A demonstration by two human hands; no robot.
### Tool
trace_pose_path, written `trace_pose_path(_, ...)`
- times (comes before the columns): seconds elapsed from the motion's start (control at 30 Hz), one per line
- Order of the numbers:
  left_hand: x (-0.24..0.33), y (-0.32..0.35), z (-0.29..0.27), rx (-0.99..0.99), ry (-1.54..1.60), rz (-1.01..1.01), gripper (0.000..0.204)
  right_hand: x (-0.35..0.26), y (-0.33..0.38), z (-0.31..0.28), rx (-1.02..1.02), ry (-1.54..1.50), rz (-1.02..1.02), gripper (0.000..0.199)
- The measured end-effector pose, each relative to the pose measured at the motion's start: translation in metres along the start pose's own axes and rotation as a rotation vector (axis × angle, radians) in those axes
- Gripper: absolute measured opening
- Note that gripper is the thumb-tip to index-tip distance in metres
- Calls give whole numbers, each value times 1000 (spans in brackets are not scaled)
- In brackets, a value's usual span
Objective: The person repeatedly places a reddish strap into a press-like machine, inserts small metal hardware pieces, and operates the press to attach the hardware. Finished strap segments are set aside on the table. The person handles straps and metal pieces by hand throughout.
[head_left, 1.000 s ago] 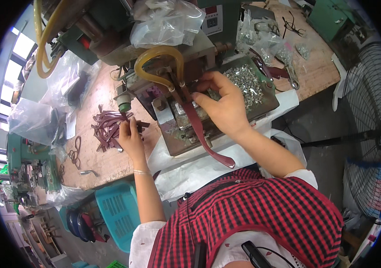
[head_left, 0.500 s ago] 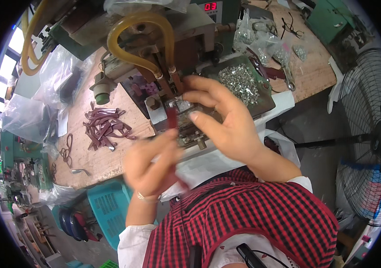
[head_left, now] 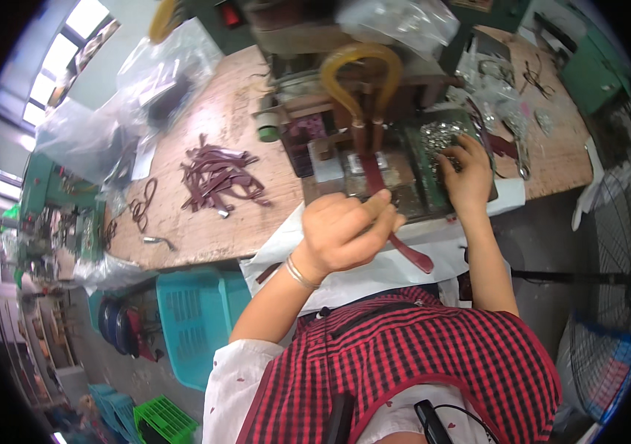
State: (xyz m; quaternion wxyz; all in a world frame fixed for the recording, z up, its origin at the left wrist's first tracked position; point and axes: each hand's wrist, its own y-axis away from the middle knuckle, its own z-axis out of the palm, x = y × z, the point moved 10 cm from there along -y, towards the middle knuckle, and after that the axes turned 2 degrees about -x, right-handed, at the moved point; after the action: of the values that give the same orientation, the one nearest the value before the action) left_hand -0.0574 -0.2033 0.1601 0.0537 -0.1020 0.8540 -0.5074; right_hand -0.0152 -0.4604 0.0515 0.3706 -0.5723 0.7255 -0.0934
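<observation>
My left hand [head_left: 348, 229] is closed on a dark red strap [head_left: 411, 256]. The strap's far part lies under the two rods of a bench machine [head_left: 369, 140], and its rounded near end hangs past my fingers over white cloth. My right hand [head_left: 469, 177] is over the tray of small shiny metal pieces [head_left: 441, 137], its fingers apart and bent down toward them. Whether any piece is between those fingertips cannot be made out. A pile of similar dark red straps [head_left: 219, 177] lies on the table to the left.
A yellow hose [head_left: 363, 55] loops above the machine. Clear plastic bags [head_left: 78, 144] lie at the far left of the wooden table [head_left: 256, 237]. A turquoise basket [head_left: 193, 325] stands below its front edge. A large black fan [head_left: 611, 288] is at the right.
My right hand has moved from the machine rightward to the tray of metal pieces. My left hand has moved in closer to the machine with the strap. The whole view has shifted.
</observation>
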Motion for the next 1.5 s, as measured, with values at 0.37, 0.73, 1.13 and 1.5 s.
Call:
trace_pose_path(0.37, -52, 39, -138, 141, -439, -532, 7, 85, 30, 21, 198, -1131, 631, 18)
trace_pose_path(0.73, -209, 173, -41, -826, -569, -367, 6, 24, 3, 16, 136, -814, 410, 14)
trace_pose_path(1.13, -199, 221, -152, -273, -699, -1095, 20, -4, 36, -55, -143, -646, 306, 21)
trace_pose_path(1.5, -151, 158, -70, 297, 192, -1090, 13, -117, -14, 7, -207, -1084, 215, 43)
